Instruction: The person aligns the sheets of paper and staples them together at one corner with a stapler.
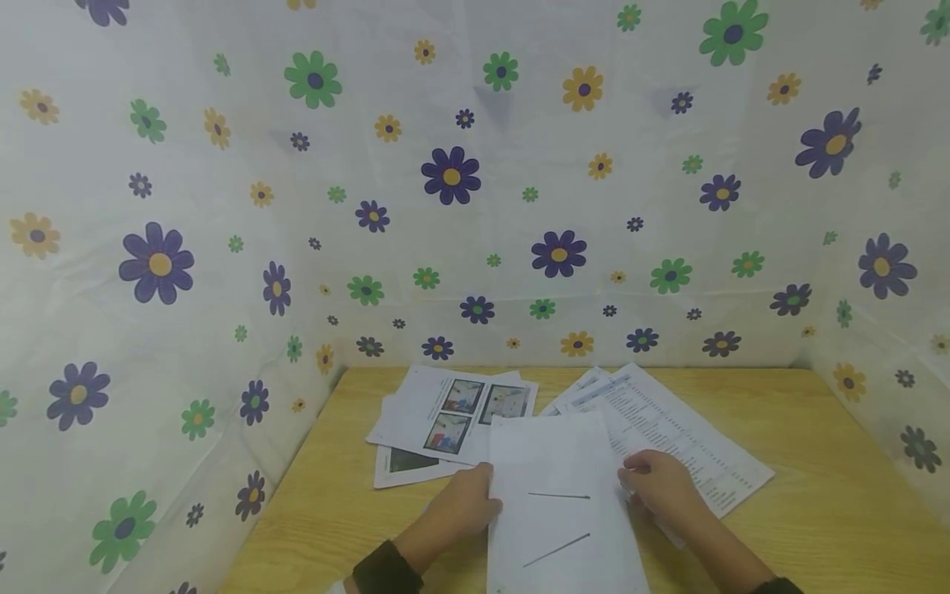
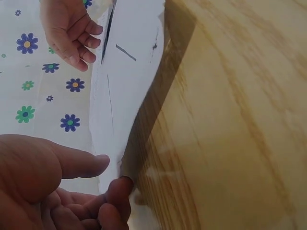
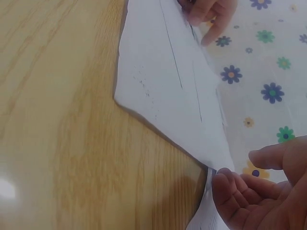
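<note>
A white sheet of paper [image 1: 552, 454] with two dark drawn lines lies in front of me. My left hand [image 1: 462, 502] is at its left edge. In the left wrist view, the left thumb [image 2: 88, 163] and forefinger [image 2: 120, 189] come close around the paper's edge. Across from it, my right hand [image 1: 664, 491] is at the right edge. The right wrist view has the right fingertips [image 3: 223, 184] against the paper's edge, with the thumb [image 3: 268, 157] raised apart from them. Small dark marks show near one end of the sheet.
Printed pages with pictures [image 1: 416, 412] overlap at the back left of the wooden table [image 1: 801, 462]. Pages of printed text [image 1: 668, 429] lie at the back right, partly under the sheet. A flowered curtain [image 1: 505, 231] surrounds the table on three sides.
</note>
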The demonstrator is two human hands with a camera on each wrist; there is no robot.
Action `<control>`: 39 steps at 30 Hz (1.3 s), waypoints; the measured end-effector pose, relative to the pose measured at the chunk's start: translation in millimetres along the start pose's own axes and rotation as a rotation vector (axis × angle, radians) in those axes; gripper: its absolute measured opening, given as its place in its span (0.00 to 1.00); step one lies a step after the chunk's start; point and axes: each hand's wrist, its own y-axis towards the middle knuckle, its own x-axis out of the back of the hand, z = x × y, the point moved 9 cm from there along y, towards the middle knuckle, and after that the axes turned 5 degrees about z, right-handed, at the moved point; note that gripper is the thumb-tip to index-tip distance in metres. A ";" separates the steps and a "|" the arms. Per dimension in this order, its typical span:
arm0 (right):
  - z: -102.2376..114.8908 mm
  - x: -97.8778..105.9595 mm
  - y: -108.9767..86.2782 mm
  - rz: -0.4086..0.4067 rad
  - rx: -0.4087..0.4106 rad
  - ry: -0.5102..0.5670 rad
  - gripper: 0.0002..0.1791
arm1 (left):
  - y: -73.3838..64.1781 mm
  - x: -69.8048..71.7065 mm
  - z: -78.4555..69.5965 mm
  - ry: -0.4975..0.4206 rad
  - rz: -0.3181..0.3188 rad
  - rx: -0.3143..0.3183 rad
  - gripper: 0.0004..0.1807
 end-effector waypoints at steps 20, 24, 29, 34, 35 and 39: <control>14.7 55.7 -1.1 -0.069 0.211 -0.178 0.20 | -9.4 -19.0 -58.2 -0.404 0.119 -0.022 0.27; 22.4 69.9 0.2 -0.125 0.284 -0.262 0.19 | -10.5 -30.4 -83.2 -0.568 0.156 -0.012 0.26; 25.8 84.5 7.3 -0.159 0.313 -0.287 0.20 | -6.6 -46.0 -110.6 -0.740 0.162 0.034 0.30; 25.6 97.5 16.3 -0.173 0.315 -0.265 0.22 | -5.2 -67.2 -133.8 -0.909 0.167 0.155 0.34; 25.7 100.4 18.3 -0.178 0.321 -0.265 0.23 | -6.0 -71.4 -137.7 -0.940 0.164 0.176 0.34; 22.2 112.0 27.0 -0.195 0.319 -0.254 0.24 | -11.9 -84.8 -155.5 -1.049 0.163 0.174 0.32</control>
